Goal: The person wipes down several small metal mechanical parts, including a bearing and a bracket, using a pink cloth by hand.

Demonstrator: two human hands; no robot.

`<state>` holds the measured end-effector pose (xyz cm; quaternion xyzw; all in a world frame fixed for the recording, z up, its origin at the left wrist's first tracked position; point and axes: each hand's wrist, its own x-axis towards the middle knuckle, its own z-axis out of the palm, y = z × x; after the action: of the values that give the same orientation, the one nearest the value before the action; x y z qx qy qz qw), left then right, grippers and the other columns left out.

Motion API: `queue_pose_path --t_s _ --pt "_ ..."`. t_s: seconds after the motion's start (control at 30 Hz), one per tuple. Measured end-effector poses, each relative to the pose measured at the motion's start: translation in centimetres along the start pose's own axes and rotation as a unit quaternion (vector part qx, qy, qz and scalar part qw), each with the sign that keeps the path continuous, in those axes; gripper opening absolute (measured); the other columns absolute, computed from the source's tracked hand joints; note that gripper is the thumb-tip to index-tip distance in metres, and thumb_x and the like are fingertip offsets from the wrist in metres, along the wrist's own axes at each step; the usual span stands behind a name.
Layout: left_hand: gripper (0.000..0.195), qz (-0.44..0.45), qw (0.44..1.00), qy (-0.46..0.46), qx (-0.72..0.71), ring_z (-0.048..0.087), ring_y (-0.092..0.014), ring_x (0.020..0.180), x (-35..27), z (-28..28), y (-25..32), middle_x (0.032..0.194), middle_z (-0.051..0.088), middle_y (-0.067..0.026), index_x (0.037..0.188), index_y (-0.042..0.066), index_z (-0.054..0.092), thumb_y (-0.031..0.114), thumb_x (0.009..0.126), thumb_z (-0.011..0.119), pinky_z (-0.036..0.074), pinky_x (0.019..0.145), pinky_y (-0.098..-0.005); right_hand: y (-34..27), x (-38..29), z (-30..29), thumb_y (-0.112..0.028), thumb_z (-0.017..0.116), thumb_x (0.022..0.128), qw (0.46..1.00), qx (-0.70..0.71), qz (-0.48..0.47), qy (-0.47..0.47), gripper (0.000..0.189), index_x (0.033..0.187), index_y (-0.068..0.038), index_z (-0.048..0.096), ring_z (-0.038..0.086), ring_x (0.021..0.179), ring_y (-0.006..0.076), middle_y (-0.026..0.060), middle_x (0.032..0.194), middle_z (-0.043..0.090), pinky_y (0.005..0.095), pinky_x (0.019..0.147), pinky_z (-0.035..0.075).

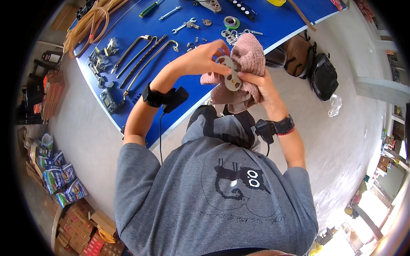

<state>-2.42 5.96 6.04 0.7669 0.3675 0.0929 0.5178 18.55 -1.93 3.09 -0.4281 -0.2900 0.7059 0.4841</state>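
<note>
A flat grey metal plate with cut-out holes and a small brass-coloured centre (233,82) is held up above the table's near edge. My left hand (206,60) pinches its upper end, the thumb lying across its face. Something thin and blue shows by the left fingers, too small to name. My right hand (264,88) grips a bunched pink towel (248,56), its thumb at the plate's right edge. The towel is behind the plate and hangs below it. Most of my right fingers are hidden by the cloth.
On the blue table (137,92) lie bent metal rods (141,60), an open-end wrench (184,25), a green-handled screwdriver (150,9), tape rolls (231,22) and metal fittings (230,36). Coiled tan tubing (86,25) lies at the far left. Bags (324,76) sit on the floor at right.
</note>
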Motion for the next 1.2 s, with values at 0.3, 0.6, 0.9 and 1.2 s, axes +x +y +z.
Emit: queue_pose_path --t_s 0.3,0.6,0.9,1.2 --pt "0.066 0.0 0.946 0.121 -0.299 0.047 -0.019 0.117 -0.8 8.0 -5.0 0.128 0.049 -0.0166 0.136 -0.003 0.032 0.039 0.093 0.055 0.041 0.095 -0.0315 0.1 0.0 0.5 -0.003 0.067 0.077 0.986 0.093 -0.124 0.054 0.046 0.12 0.0 0.051 0.061 0.098 0.0196 0.0106 0.109 0.06 0.0317 0.085 0.05" --pt "0.025 -0.032 0.91 0.414 -0.018 0.06 -0.04 0.07 1.1 11.2 -3.2 0.074 0.062 -0.0226 0.107 0.001 0.06 0.019 0.09 0.056 0.047 0.06 -0.0431 1.6 1.1 0.4 0.006 0.07 0.072 0.976 0.096 -0.151 0.124 0.055 0.12 -0.004 0.046 0.059 0.099 0.0184 0.0086 0.111 0.057 0.0332 0.087 0.049" --pt "0.033 0.067 0.893 0.309 -0.32 0.062 -0.024 0.095 0.1 11.2 -4.7 0.106 0.064 -0.0132 0.122 -0.002 0.049 0.009 0.091 0.054 0.045 0.082 -0.0273 2.0 1.3 -0.3 -0.002 0.067 0.077 0.974 0.118 -0.132 0.14 0.044 0.117 0.002 0.051 0.061 0.096 0.0204 0.0116 0.107 0.06 0.0348 0.084 0.052" --pt "0.025 0.036 0.887 0.459 -0.037 0.046 -0.027 0.092 0.8 11.0 -0.5 0.094 0.048 -0.0112 0.078 0.006 0.063 0.027 0.074 0.075 0.038 0.081 -0.0355 1.9 1.1 -0.9 -0.001 0.069 0.077 0.963 0.111 -0.172 0.175 0.047 0.119 -0.002 0.05 0.059 0.098 0.0178 0.0076 0.109 0.058 0.032 0.087 0.049"
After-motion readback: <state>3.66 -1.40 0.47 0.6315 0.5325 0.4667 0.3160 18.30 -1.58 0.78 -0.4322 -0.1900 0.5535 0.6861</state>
